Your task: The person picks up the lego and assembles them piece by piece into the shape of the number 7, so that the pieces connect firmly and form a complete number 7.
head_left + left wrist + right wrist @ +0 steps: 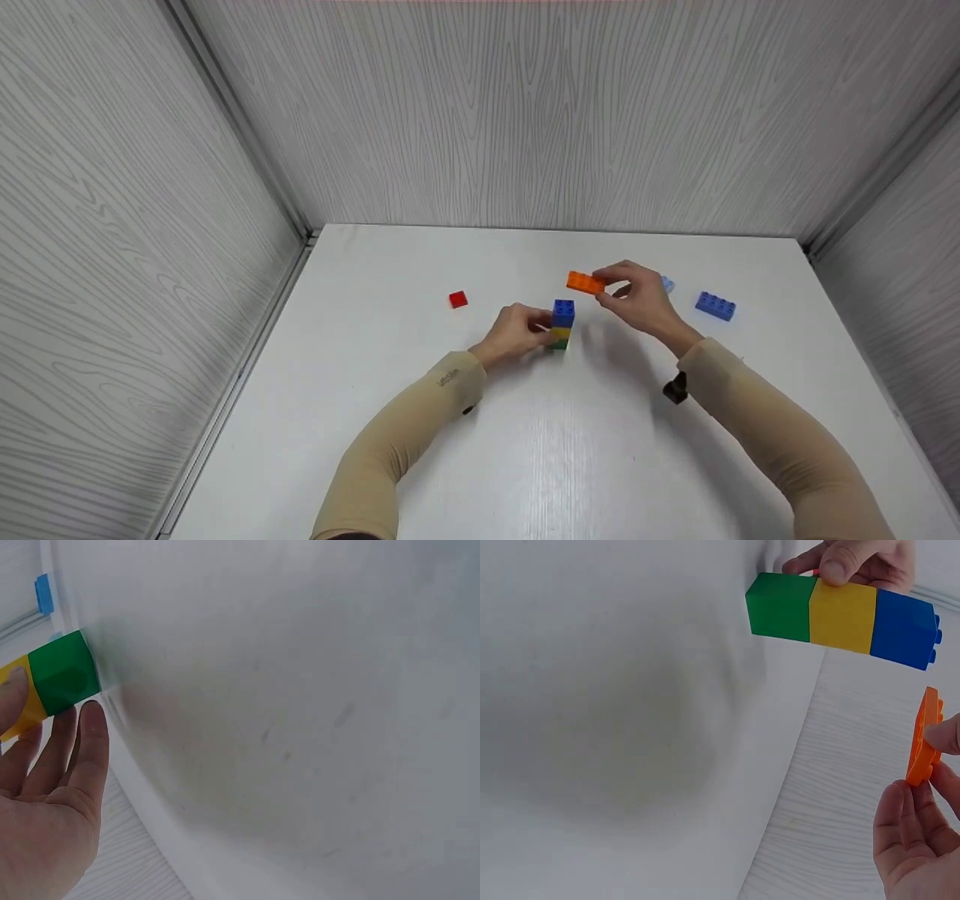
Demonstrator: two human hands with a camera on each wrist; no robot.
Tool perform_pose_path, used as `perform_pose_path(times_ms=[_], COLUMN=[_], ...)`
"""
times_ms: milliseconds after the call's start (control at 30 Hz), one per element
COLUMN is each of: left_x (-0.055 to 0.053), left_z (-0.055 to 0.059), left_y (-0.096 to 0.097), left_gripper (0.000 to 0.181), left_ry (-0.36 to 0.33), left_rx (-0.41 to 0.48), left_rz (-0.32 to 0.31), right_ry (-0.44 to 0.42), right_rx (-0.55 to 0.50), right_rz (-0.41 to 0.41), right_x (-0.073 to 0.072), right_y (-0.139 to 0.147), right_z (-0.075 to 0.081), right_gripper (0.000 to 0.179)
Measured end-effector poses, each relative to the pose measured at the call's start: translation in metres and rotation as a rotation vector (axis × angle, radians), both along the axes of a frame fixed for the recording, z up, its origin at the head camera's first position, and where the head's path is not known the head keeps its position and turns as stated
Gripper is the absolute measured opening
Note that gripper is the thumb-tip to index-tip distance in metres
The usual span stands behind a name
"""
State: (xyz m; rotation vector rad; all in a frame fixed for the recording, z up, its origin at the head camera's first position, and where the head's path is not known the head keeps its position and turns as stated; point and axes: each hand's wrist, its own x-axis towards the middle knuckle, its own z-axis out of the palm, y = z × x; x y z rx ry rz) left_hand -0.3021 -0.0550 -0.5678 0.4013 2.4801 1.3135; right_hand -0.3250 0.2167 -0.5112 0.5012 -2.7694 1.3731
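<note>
A stack of three toy building bricks (562,315) stands upright on the table, green at the bottom, yellow in the middle and blue with bare studs on top. My left hand (516,331) grips it from the left, the thumb on the yellow brick (843,616). My right hand (639,298) pinches a thin orange brick (584,283) by its right end, its studs showing. In the right wrist view, the orange brick is apart from the blue brick (903,627), a small gap between them. The left wrist view shows the green brick (64,673) low at the table surface.
On the white table (390,450), a small red brick (458,299) lies left of the stack. A blue brick (715,306) lies to the right, and a light blue brick (667,284) is partly hidden behind my right hand. Grey wood-grain panels (525,112) enclose the back and sides.
</note>
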Motion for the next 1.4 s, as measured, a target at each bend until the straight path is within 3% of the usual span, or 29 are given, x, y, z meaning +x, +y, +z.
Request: perform_pose_path(times_ms=[500,733,900,1100,1400], left_x=[0.002,0.003,0.003,0.003,0.002], left_z=[0.001,0.004,0.013,0.027,0.035], left_y=[0.0,-0.002,-0.009,-0.013,-0.016], left_gripper=[0.039,0.054,0.064,0.062,0.042], left_ry=[0.044,0.038,0.115,0.202,0.284], left_rx=[0.001,0.013,0.092,0.2,0.199], left_rz=[-0.003,0.02,0.05,0.065,0.037], right_ry=[0.049,0.061,0.064,0.069,0.054], right_rx=[-0.043,-0.043,-0.025,-0.023,-0.07], right_rz=[0.109,0.151,0.18,0.198,0.218], right_x=[0.013,0.015,0.015,0.016,0.014], right_y=[-0.022,-0.028,-0.031,-0.031,-0.032], right_z=[0.008,0.008,0.009,0.008,0.002], right_gripper=[0.033,0.031,0.03,0.027,0.029])
